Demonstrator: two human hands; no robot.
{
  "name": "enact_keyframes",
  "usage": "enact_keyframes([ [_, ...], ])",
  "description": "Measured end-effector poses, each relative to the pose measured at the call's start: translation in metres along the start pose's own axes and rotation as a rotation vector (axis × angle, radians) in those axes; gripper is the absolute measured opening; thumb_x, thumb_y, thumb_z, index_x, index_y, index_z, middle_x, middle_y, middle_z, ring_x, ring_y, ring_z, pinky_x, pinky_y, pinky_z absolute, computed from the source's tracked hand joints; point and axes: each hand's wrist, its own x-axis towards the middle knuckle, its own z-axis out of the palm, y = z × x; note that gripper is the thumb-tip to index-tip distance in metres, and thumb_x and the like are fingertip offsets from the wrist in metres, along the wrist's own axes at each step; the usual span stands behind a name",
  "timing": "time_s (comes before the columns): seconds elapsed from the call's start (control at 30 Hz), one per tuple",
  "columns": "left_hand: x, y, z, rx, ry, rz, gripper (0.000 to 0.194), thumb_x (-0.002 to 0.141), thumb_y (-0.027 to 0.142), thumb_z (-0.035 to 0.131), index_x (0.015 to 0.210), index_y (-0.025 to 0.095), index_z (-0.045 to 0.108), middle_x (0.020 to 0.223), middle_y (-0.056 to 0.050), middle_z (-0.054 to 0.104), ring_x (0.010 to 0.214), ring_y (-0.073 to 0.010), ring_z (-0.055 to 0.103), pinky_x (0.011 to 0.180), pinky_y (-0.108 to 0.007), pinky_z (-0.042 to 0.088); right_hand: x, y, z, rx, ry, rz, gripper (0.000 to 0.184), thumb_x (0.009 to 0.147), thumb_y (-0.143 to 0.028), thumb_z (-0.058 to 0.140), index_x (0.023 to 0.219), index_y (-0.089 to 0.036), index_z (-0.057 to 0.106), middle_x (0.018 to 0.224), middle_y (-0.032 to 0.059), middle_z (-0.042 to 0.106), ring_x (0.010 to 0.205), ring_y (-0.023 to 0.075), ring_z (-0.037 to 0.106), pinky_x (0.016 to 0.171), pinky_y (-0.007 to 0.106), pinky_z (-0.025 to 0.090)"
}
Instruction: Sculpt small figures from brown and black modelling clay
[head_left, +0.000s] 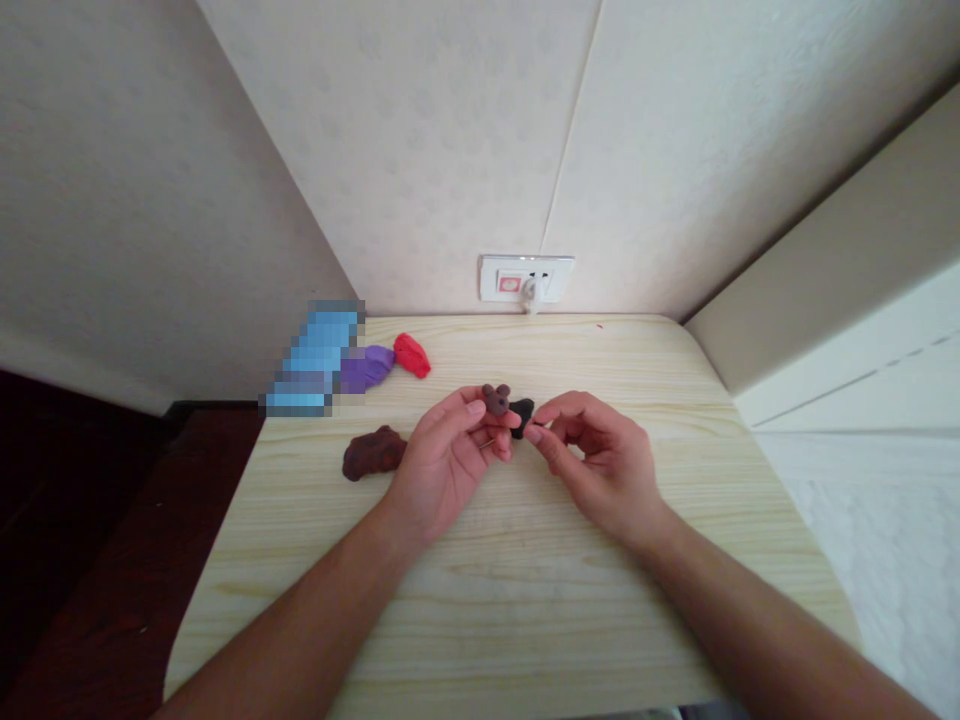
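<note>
Wood-grain table [480,620] against a papered wall [420,150]; brown clay lump [373,453], purple lump [367,369] and red lump [412,355] on its left part. Left hand [448,455] pinches small brown animal head [496,400] above table, near black lump [522,417]. Right hand [600,460] just beside, thumb and forefinger nearly closed; can't tell what's between them.

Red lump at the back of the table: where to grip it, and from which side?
I'd pinch the red lump across its width, towards the near-right end, coming down from above and the right. It's longer than wide, slanting from far left to near right, and the purple lump crowds its left end.
</note>
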Motion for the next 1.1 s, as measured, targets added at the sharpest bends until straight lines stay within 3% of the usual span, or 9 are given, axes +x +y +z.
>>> enact_keyframes([
  [0.2,0.0,0.0,0.0,0.009,0.004,0.0,0.025,0.078,0.014,0.078,0.1,0.013,0.067,0.085,-0.007,0.076,0.07,-0.0119,0.066,0.068,-0.024,0.053,0.001,-0.001,-0.001,-0.025,-0.008,-0.039,0.009,0.088,-0.027,0.077,0.089,-0.02,0.072,0.077,0.0022,0.069,0.06,0.0121,0.06,0.053,0.025,0.049],
  [0.37,-0.001,-0.004,0.0,0.06,0.009,-0.003,0.036,0.072,0.009,0.083,0.102,0.014,0.064,0.088,-0.006,0.077,0.077,-0.0138,0.071,0.074,-0.026,0.055,0.002,-0.003,-0.002,-0.117,0.037,-0.161,0.004,0.087,-0.023,0.079,0.09,-0.022,0.078,0.079,0.0035,0.075,0.065,0.014,0.063,0.056,0.027,0.052],
  [0.6,-0.001,-0.008,-0.001,0.075,0.034,-0.003,0.039,0.069,0.008,0.085,0.1,0.016,0.063,0.087,-0.003,0.077,0.083,-0.0155,0.073,0.082,-0.03,0.057,0.001,-0.006,-0.002,-0.187,0.033,-0.257,0.014,0.086,-0.018,0.078,0.096,-0.026,0.082,0.082,0.0038,0.074,0.067,0.0146,0.066,0.051,0.025,0.052],
  [1.1,-0.001,-0.011,-0.001,0.111,0.071,-0.021,0.041,0.065,0.007,0.089,0.096,0.017,0.062,0.084,0.0,0.077,0.075,-0.0114,0.071,0.08,-0.026,0.054,0.001,-0.006,-0.001,-0.242,0.02,-0.254,0.012,0.088,-0.017,0.074,0.094,-0.025,0.082,0.082,0.0045,0.073,0.064,0.0134,0.064,0.047,0.023,0.05],
])
